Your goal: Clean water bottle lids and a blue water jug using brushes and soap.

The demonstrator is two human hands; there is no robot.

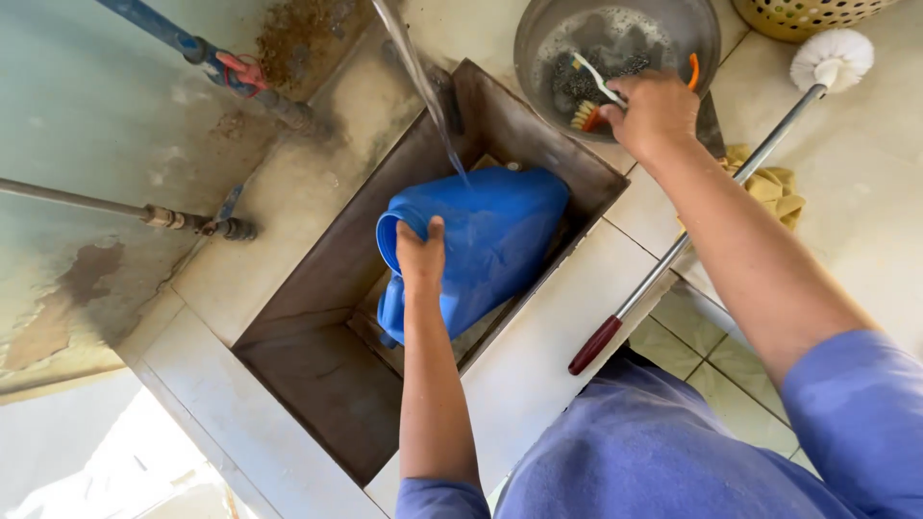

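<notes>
In the head view, the left hand (421, 258) has its fingers wrapped over the rim of a blue plastic jug (481, 245), thumb on the outside, holding it tilted inside the deep sink (317, 356) while a stream of water (423, 86) falls onto the jug just beyond the fingertips. The right hand (656, 108) has its fingers closed on the white handle of a brush (594, 96) lying in a grey metal basin (615, 53) of soapy water. A white-headed mop (711, 207) leans across the tiled surface (538, 365) beneath the right forearm, beside a yellow cloth (774, 187).
</notes>
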